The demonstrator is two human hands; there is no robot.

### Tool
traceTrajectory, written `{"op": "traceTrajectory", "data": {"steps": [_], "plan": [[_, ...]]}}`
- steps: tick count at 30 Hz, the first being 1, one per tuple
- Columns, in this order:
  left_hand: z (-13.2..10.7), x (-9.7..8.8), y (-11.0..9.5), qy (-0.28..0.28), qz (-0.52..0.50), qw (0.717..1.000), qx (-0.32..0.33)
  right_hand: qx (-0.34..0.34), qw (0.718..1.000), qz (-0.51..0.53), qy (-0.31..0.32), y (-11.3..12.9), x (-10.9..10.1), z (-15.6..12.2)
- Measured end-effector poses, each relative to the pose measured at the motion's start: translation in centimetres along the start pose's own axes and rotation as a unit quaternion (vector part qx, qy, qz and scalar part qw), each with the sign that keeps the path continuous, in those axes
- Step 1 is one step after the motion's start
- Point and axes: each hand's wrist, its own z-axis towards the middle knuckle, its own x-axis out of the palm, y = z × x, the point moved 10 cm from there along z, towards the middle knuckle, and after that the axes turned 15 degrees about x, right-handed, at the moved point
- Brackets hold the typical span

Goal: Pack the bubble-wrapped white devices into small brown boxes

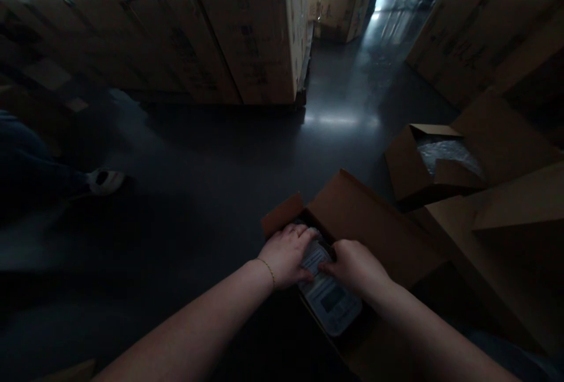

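Observation:
An opened cardboard box stands below me at an angle, its flaps folded out. Inside lies a clear plastic package with a printed label; its far end is partly covered by my hands. My left hand reaches over the package's far left side, fingers bent over it and thumb bent toward me. On the opposite side, my right hand has its thumb against the package and its fingers curled down, their tips hidden. Both hands appear to grip the package.
Another open box with clear plastic wrap inside stands to the right. Large cartons are stacked on a pallet ahead, and more cartons rise at the right. A person's shoe is on the dark floor at left.

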Motion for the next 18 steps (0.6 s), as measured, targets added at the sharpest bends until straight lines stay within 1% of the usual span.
{"op": "traceTrajectory", "data": {"steps": [2,3,6,8,9,11,13,14,16,18], "plan": [[0.4,0.1,0.2,0.014,-0.014,1.0,0.018,0.004,1.0,0.023,0.005,-0.3,0.0,0.4],[0.5,0.1,0.2,0.023,-0.026,0.999,0.031,0.005,0.999,0.047,0.018,-0.4,0.1,0.6],[0.9,0.0,0.1,0.059,-0.067,0.993,0.08,0.016,0.986,0.13,0.101,-0.6,1.1,0.9],[1.0,-0.1,-0.3,0.087,-0.094,0.986,0.109,0.026,0.977,0.165,0.13,-0.5,1.4,0.8],[1.0,-0.2,-0.5,0.098,-0.104,0.983,0.117,0.028,0.977,0.175,0.122,-0.4,1.1,0.6],[0.9,-0.2,-0.7,0.113,-0.115,0.98,0.115,0.027,0.979,0.185,0.075,-0.4,0.0,-0.1],[0.7,-0.3,-0.5,0.113,-0.122,0.981,0.097,0.025,0.975,0.218,0.036,-0.9,-1.4,-1.5],[0.5,-0.3,-0.4,0.106,-0.128,0.982,0.085,0.021,0.967,0.251,0.025,-1.5,-2.1,-2.6],[-0.1,-0.4,0.3,0.095,-0.139,0.984,0.061,0.004,0.94,0.341,0.004,-3.5,-4.1,-5.1],[-0.8,-0.6,1.3,0.081,-0.135,0.987,0.022,0.004,0.919,0.392,-0.042,-7.1,-6.4,-8.2]]}}
